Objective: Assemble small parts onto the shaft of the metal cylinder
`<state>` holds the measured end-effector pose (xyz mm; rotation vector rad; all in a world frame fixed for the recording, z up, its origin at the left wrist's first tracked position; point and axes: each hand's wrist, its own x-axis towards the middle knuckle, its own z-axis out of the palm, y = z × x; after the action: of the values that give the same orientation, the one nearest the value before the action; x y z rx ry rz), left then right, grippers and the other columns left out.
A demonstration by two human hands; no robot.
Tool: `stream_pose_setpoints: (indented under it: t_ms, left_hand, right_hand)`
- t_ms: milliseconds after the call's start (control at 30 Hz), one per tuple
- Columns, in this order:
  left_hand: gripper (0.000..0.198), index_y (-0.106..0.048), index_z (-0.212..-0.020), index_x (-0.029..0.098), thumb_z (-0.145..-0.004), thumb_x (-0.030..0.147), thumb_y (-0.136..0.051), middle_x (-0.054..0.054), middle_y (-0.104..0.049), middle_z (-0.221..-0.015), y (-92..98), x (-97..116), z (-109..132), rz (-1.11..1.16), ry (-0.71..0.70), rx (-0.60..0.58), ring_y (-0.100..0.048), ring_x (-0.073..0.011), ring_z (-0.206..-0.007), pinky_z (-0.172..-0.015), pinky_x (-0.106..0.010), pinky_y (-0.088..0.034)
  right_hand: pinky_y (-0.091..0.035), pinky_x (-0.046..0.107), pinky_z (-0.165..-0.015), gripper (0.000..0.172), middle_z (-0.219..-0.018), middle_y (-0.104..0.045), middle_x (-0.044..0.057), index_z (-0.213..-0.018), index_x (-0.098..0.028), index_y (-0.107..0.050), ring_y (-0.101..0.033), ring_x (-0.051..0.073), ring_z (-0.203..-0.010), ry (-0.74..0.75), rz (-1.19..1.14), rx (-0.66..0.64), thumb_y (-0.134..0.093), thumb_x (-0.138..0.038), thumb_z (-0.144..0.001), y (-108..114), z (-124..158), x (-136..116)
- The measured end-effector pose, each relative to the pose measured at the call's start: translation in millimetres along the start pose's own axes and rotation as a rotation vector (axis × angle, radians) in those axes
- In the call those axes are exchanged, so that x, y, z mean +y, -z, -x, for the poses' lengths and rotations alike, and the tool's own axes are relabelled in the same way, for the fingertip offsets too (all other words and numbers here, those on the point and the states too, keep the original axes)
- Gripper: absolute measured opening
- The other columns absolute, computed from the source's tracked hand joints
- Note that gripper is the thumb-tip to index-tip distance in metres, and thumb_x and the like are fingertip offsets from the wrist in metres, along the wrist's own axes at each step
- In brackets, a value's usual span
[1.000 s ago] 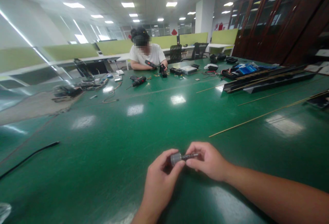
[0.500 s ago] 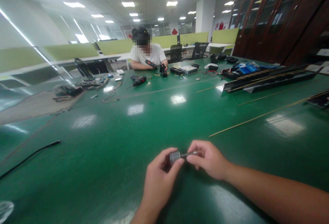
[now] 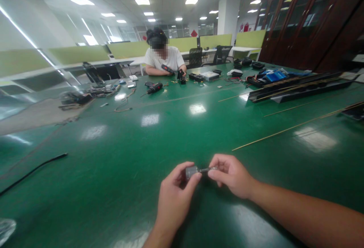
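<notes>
The cylinder (image 3: 191, 172) is being grasped in the left hand (image 3: 173, 193), between the thumb at its near side and the curled fingers at its far side. From the cylinder's right end, a thin shaft (image 3: 203, 170) is being pointed toward the right hand (image 3: 231, 176), by whose thumb and fingertips its outer end is being pinched. Whether a separate piece is being gripped there or only the shaft's tip cannot be told, since the end is being partly hidden. Both hands are being held over the table (image 3: 122, 157); whether any weight is being rested on it cannot be made out.

As a judgement, a firm, quiet hold is being called for in the left hand, so that the cylinder is not being twisted along with the shaft. A lighter pinch is being advised for the right hand, with force being directed along the shaft's own line; by sideways levering, bending would be being risked. Low hands are also being recommended, so that anything slipping is being stopped close by.

Beyond the right hand, a rod (image 3: 267, 137) is being left lying apart from the fingers; well to the left of the left hand, a cable (image 3: 58, 157) is being left likewise.
</notes>
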<state>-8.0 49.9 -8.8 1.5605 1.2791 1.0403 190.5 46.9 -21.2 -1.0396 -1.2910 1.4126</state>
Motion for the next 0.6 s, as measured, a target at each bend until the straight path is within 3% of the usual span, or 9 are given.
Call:
stream_pose_setpoints:
  t_ms: [600]
  left_hand:
    - [0.044, -0.069, -0.102, 0.016, -0.073, 0.049, -0.075, -0.007, -0.072, -0.09, 4.0, 4.5, -2.5, 0.087, 0.097, 0.084, -0.067, -0.0201, -0.077, -0.076, -0.027, -0.056]
  right_hand:
    - [-0.035, 0.021, -0.044, 0.027, -0.058, -0.057, -0.003, -0.077, -0.016, -0.057, -0.05, 0.009, -0.044, 0.001, -0.045, 0.021, -0.074, -0.037, -0.078, -1.3, -2.8, 3.0]
